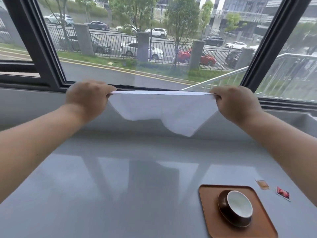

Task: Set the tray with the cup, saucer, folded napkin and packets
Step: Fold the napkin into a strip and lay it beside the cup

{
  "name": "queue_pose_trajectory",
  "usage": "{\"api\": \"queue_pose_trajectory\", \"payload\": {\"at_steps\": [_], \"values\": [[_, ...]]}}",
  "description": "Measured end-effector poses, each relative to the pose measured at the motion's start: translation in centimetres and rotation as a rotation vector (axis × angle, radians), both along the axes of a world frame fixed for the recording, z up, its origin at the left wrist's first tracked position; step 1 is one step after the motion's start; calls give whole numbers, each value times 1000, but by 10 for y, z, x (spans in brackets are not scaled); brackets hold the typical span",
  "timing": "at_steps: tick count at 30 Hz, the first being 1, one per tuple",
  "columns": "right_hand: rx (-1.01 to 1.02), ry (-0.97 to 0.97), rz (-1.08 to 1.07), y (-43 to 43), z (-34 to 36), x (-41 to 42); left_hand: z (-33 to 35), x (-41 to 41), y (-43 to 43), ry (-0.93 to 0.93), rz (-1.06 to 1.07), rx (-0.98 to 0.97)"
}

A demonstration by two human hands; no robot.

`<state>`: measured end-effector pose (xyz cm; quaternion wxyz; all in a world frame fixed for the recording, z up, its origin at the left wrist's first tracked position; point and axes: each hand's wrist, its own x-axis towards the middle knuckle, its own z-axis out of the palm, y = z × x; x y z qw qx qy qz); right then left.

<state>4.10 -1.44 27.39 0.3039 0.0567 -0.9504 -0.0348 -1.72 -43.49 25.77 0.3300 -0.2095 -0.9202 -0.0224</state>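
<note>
Both hands hold the napkin (159,109) up over the far side of the desk (120,177), stretched taut along its top fold. The left hand (87,98) and right hand (235,103) each have fingers pinching one end. To fold it well, I would bring the ends together evenly and match the loose lower corners before creasing. The cup (239,204) sits on its saucer (223,201) on the tray (208,200) near the desk's near right corner; two packets (283,193) lie just beside the tray.

both hands, left (87,98) and right (235,103), hold a white napkin (159,109) taut above the table (103,186).
</note>
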Motion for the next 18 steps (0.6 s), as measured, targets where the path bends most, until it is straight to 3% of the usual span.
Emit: {"api": "queue_pose_trajectory", "payload": {"at_steps": [7, 11, 18], "values": [[-23, -188, 19, -11, -120, 87, -132, 74, -33, -131, -119, -73], [40, -456, 16, -18, -211, 137, -221, 130, -47, -407, -30, -83], [84, -912, 81, -23, -340, 224, -333, 229, -67, -847, 105, -268]]}}
